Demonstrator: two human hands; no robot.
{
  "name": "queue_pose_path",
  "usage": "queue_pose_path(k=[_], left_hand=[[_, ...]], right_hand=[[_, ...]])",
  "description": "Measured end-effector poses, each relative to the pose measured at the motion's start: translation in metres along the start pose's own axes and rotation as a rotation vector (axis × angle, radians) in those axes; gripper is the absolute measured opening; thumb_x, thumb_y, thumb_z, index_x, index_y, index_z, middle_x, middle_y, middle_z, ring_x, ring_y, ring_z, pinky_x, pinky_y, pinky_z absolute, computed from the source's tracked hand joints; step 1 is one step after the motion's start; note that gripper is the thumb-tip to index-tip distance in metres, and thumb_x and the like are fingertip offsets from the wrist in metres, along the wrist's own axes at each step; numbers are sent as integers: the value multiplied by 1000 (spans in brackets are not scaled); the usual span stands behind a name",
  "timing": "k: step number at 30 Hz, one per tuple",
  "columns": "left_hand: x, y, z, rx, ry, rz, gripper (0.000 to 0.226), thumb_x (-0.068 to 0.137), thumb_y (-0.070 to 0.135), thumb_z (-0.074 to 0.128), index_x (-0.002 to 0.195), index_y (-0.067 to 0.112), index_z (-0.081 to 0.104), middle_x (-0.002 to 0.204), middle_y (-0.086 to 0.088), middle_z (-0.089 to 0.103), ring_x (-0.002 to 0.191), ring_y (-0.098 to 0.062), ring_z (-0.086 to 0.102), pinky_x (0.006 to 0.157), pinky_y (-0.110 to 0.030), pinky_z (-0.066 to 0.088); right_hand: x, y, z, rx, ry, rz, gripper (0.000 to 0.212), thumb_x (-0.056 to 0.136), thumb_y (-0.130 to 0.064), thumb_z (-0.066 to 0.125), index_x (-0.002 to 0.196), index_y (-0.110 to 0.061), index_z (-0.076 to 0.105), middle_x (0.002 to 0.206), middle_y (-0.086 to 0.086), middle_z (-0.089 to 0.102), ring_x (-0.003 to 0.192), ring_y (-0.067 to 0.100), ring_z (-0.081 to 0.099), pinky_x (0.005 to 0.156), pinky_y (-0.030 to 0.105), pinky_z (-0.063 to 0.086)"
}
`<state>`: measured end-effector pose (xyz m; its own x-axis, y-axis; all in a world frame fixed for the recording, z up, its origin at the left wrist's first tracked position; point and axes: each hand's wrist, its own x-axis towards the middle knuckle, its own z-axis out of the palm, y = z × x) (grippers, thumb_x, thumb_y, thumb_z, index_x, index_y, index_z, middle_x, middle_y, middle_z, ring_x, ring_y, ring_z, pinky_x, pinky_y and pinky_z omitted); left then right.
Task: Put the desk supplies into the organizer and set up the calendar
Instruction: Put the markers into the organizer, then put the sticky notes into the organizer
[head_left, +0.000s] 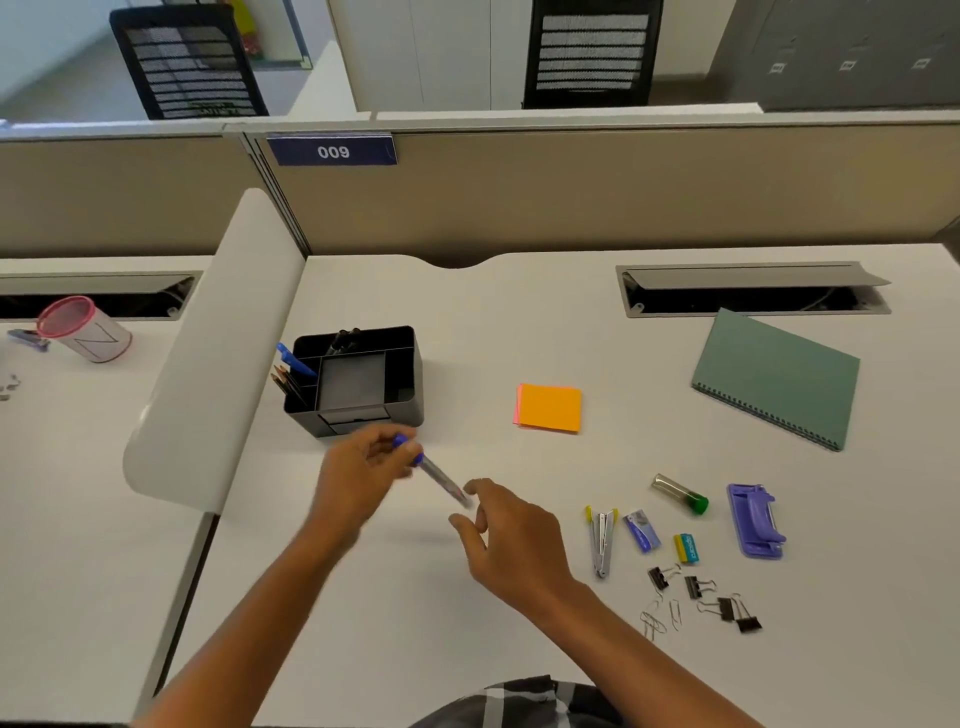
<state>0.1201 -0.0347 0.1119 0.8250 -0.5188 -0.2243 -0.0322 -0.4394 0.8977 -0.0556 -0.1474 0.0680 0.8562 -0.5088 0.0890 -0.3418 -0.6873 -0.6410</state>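
A black organizer (402, 364) stands on the white desk with pencils, a blue pen and dark markers in its left and back slots. Just in front of it my left hand (358, 475) is shut on the capped end of a blue pen (436, 473). My right hand (511, 535) is open, its fingertips at the pen's tip; I cannot tell if they touch it. Orange sticky notes (550, 408) lie to the right. A green spiral calendar (776, 376) lies flat at the far right.
At the right front lie a stapler remover (601, 540), a staple box (642, 530), an eraser (687, 548), a green-capped tube (680, 493), a purple hole punch (756, 519), binder clips (722, 605) and paper clips (657, 618). A white divider (218, 353) borders the left. A cable tray (753, 293) is open behind.
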Motion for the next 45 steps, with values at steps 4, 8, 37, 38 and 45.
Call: queue_pose_path(k=[4, 8, 37, 38, 45], left_hand=[[56, 20, -55, 157, 236, 247, 15, 94, 16, 77, 109, 21, 77, 91, -4, 80, 87, -27, 78, 86, -39, 62], [116, 41, -104, 335, 391, 438, 25, 96, 13, 72, 120, 10, 76, 105, -13, 79, 91, -21, 75, 90, -18, 57], [114, -26, -54, 520, 406, 765, 35, 99, 10, 68, 133, 1, 68, 132, 3, 64, 117, -35, 66, 100, -49, 54], [97, -32, -43, 499, 393, 781, 34, 99, 8, 67, 131, -1, 68, 132, -5, 68, 118, -35, 67, 100, -50, 54], [-19, -96, 28, 465, 149, 650, 32, 98, 17, 69, 129, 12, 72, 131, 0, 71, 113, -20, 71, 90, -48, 56]], right_hand=[[-3, 5, -5, 39, 5, 32, 46, 99, -51, 58, 137, -26, 57, 89, -11, 69, 73, 10, 66, 72, 25, 54], [-14, 17, 0, 0, -1, 41, 40, 99, -47, 59, 132, -25, 62, 83, -10, 67, 70, 11, 64, 70, 25, 47], [44, 125, -15, -280, -91, 99, 43, 81, -11, 81, 120, -10, 65, 116, 11, 60, 102, 33, 60, 81, 45, 50], [56, 132, -22, -324, -79, 88, 45, 78, -8, 82, 119, -10, 64, 118, 12, 59, 102, 34, 59, 78, 45, 50], [111, 183, -37, -432, -197, 3, 78, 76, -1, 83, 147, -3, 49, 156, 23, 43, 142, 47, 42, 111, 58, 40]])
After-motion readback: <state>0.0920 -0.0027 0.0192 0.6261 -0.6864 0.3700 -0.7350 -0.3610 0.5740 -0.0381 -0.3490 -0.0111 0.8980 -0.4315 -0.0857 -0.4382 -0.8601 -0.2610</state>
